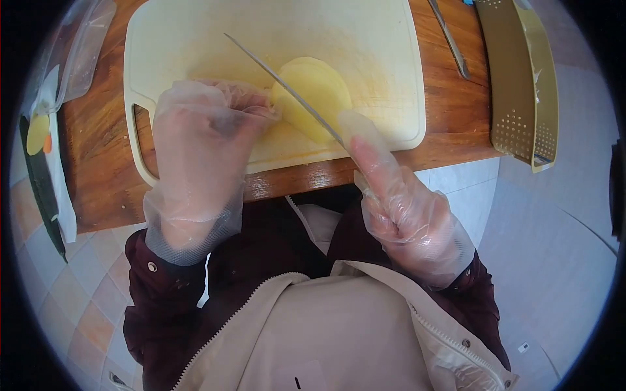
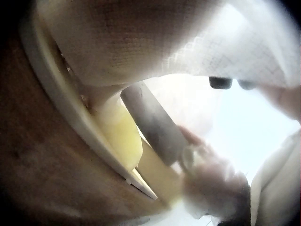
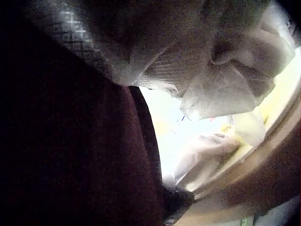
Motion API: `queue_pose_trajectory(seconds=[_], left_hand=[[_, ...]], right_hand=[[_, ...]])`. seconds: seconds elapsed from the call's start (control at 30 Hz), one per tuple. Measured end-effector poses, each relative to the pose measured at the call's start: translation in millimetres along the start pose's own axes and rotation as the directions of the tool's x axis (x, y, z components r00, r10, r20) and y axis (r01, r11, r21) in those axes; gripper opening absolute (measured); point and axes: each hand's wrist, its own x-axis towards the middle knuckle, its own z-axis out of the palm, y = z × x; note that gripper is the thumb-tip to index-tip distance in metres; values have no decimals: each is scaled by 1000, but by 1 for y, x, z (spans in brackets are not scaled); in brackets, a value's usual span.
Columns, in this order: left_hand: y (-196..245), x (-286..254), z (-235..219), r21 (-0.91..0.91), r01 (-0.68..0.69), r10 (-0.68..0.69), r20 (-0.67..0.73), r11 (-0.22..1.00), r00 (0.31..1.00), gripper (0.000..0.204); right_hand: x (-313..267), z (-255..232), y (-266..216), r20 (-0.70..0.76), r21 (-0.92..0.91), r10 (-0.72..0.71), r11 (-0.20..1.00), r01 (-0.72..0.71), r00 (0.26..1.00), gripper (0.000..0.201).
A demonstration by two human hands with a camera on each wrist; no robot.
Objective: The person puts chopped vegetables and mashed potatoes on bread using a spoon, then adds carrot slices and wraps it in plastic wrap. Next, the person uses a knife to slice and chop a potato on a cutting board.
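Note:
In the head view a knife [image 1: 280,81] slants across a pale yellow round piece [image 1: 319,88] on the cream cutting board [image 1: 385,39]. My right hand [image 1: 407,202], in a clear plastic glove, grips its handle, index finger stretched along the blade's near end. My gloved left hand [image 1: 208,137] has curled fingertips against the yellow piece's left side. The left wrist view shows the broad blade [image 2: 153,125] beside the yellow piece [image 2: 123,136], with the right hand [image 2: 211,183] behind. In the right wrist view, glove plastic [image 3: 221,89] hides most of the knife.
A gold perforated container [image 1: 521,85] stands at the table's right edge, near a metal utensil [image 1: 450,39]. At the left are a clear plastic container [image 1: 85,52], a long dark green vegetable [image 1: 42,189] and small yellow and orange pieces. The wooden table's [image 1: 98,150] front edge borders my lap.

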Motion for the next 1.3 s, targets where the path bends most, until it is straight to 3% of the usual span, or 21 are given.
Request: queue_pose_trajectory(seconds=[0.03,0.1,0.2,0.23,0.3,0.33,0.43,0.77,0.87,0.93,1.0,1.07,1.1,1.13,1.2,1.3], left_hand=[[0,0,0,-15,19,-19,10,1000,1000,10],[-1,0,1,-12,18,-18,8,1000,1000,10],[1,0,0,-4,19,-19,-7,1000,1000,9],[2,0,0,-2,19,-19,-18,1000,1000,9],[1,1,0,-26,10,-10,-7,1000,1000,9],[0,1,0,-50,0,1,6,999,1000,10],[-1,1,2,-55,-14,13,-25,998,1000,10],[3,1,-1,-29,-37,37,-1,999,999,9],[4,0,0,-62,40,-40,-5,997,999,10],[0,1,-1,-30,22,-21,15,999,1000,11],[0,1,-1,-48,26,-25,14,998,1000,11],[1,1,-1,-64,29,-27,19,998,999,12],[2,1,-1,-76,61,-60,17,995,998,12],[4,1,-1,-86,87,-86,19,992,996,12],[3,2,-2,-54,42,-41,29,998,999,11],[4,2,0,-27,44,-44,26,999,999,11]], right_hand=[[3,14,10,-166,-145,-133,983,109,977,63],[5,20,15,-305,-302,-282,934,188,910,79],[3,1,0,-261,-189,-247,961,202,933,75],[-1,-13,-12,-44,71,36,997,-33,998,63],[-3,-16,-15,235,259,260,912,-319,936,52],[-4,-9,-9,133,199,170,960,-194,976,53],[-4,-6,-8,13,108,36,993,-37,999,55],[10,3,1,-58,-33,-72,997,70,996,67],[8,1,3,-105,-156,-119,982,102,987,71],[5,-1,2,-39,-102,-65,993,60,997,74],[4,-4,-2,108,71,60,995,-68,992,77],[5,3,3,35,256,91,962,-97,995,77],[6,6,6,25,260,97,960,-100,995,77],[7,8,9,-7,149,11,989,-10,1000,76],[8,7,11,-55,34,-75,997,76,996,75],[8,4,14,70,149,49,987,-59,996,72]])
